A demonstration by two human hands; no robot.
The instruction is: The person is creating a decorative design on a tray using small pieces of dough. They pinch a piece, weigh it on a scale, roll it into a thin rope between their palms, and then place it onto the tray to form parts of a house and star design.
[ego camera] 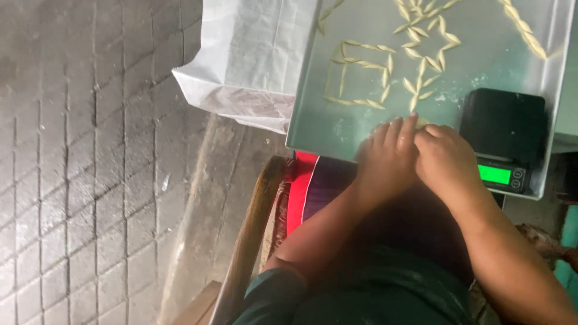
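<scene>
Both hands' fingers (402, 129) on tray (319, 129)

Your left hand (388, 153) and right hand (444, 157) press together at centre frame, so whatever lies under your fingers is hidden. The metal tray (319, 129) runs off the top edge, cutting the upper pasta pieces (421, 60). The scale's green display (494, 174) is too blurred to read.
</scene>
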